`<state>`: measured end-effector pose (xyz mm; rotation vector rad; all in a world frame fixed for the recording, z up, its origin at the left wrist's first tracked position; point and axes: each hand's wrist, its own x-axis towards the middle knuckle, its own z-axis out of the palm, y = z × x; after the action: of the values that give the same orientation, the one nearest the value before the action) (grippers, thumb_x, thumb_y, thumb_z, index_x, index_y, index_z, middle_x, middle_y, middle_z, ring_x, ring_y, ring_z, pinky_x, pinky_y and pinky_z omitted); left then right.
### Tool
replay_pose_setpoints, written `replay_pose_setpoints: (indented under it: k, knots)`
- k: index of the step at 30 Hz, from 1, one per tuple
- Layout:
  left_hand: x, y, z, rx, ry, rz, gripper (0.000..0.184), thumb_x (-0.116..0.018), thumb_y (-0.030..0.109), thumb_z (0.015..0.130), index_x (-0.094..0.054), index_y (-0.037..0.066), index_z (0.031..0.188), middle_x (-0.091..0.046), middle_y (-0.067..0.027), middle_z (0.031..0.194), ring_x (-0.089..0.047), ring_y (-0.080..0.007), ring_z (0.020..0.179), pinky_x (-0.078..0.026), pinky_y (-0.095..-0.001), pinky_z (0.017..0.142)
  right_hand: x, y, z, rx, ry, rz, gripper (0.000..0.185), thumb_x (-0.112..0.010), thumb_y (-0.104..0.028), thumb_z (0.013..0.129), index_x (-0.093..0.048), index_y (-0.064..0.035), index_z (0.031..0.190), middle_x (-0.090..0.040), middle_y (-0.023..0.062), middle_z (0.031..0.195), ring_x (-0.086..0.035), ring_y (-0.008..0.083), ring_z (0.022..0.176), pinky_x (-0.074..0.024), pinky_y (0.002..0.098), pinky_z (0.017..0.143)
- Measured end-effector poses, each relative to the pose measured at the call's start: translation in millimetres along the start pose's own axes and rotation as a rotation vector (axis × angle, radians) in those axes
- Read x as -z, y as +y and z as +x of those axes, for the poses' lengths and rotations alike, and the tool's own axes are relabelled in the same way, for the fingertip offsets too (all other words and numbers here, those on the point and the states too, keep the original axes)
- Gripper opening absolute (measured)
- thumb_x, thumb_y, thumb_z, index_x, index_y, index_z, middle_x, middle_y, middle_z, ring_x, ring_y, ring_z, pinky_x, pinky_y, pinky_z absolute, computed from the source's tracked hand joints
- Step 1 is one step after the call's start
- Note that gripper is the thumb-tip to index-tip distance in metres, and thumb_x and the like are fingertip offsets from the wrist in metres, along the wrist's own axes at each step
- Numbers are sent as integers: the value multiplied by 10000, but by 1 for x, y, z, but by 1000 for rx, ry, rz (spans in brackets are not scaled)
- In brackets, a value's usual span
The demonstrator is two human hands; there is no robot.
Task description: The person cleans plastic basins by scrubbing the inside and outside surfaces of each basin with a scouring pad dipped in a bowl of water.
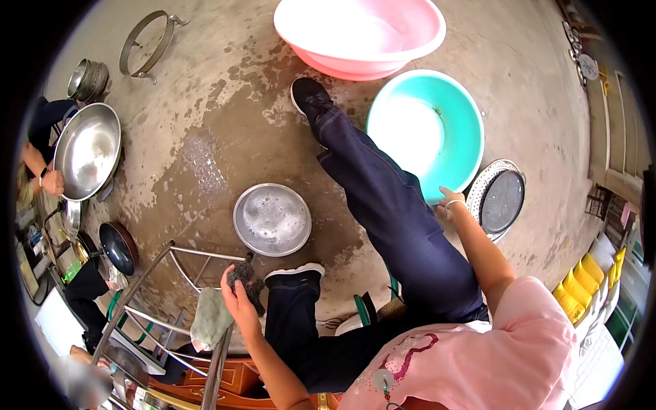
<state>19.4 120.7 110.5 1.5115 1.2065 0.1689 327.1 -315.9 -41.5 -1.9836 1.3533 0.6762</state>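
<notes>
In my left hand (236, 304) is a dark grey scouring pad (243, 275), held with fingers curled round it beside a metal rack (167, 253). A pale grey-green cloth (211, 318) hangs over a rail of that rack, close to my left wrist. My right hand (451, 203) grips the near rim of a teal plastic basin (468, 137); part of its fingers is hidden. Between my left hand and the wet floor stands a metal bowl (272, 220) of foamy water.
A large pink basin (359, 67) stands ahead. Right of the teal basin, a dark round tray (502, 201) lies on a white perforated one. At left, another person's hand (52, 182) holds a big steel pan (89, 152). A metal ring stand (147, 44) and stacked pots (87, 80) lie beyond.
</notes>
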Motion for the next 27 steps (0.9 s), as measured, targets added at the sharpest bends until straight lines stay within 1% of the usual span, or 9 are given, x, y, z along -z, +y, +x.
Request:
replay_pose_setpoints:
  k: [4,7,9,10,14,18,21,23,27]
  knots:
    - [-2,2,-1,35,-5,-4,320,-412,75,971,-484,16,1278,-538,-83,1162,-538,-147,943,-458,-284,835,-13,15,50,-122,-14,108,459,-753,-209,775,-555,-19,1143,-596,124,1003,-591,258,816,-517,420,628]
    - [-6,3,-3,33,2,-4,322,-412,71,970,-485,14,1278,-534,-83,1175,-537,-146,947,-460,-282,834,-22,24,77,-76,506,-113,493,-796,-214,743,-570,2,1125,-601,117,721,-585,238,578,-485,325,453]
    - [-4,-9,-3,10,-19,-9,321,-413,68,969,-486,15,1276,-534,-84,1180,-535,-146,956,-463,-283,835,-7,34,84,-82,396,42,493,-808,-182,730,-564,13,1112,-628,132,750,-640,261,680,-535,358,547]
    - [-8,-3,-5,6,-19,-14,319,-417,66,968,-488,13,1274,-534,-84,1182,-536,-147,958,-465,-288,834,-2,22,50,-75,316,62,500,-778,-125,755,-517,9,1159,-652,145,898,-659,290,823,-562,388,674]
    - [-9,1,-7,-6,-7,-2,316,-417,68,970,-487,10,1273,-532,-85,1188,-536,-147,964,-467,-291,837,8,37,65,-234,-68,365,455,-715,-161,791,-509,-63,1184,-554,132,1199,-612,270,980,-557,431,794]
    - [-6,3,-10,-48,-19,0,313,-414,66,974,-487,3,1272,-529,-88,1195,-534,-140,965,-470,-289,839,23,14,36,-76,-102,627,445,-646,-155,743,-513,-74,1160,-581,93,1059,-606,249,859,-536,408,778]
    - [-1,1,-11,-101,-17,10,315,-416,62,973,-487,2,1275,-525,-86,1207,-533,-137,962,-478,-289,829,45,-6,45,66,-71,710,452,-641,-128,714,-523,-70,1147,-589,93,1027,-604,243,868,-527,392,767]
    - [4,2,-13,-143,5,13,318,-417,59,972,-488,2,1277,-523,-82,1214,-533,-135,958,-482,-289,823,69,-25,44,165,-93,773,451,-633,-65,704,-536,11,1137,-597,134,1063,-608,277,913,-509,413,802]
    - [11,0,-16,-180,56,-26,324,-418,58,973,-487,5,1285,-524,-77,1251,-539,-130,951,-483,-284,813,125,-55,28,255,-136,814,386,-636,-67,708,-566,-26,1085,-615,103,1010,-624,256,861,-531,397,732]
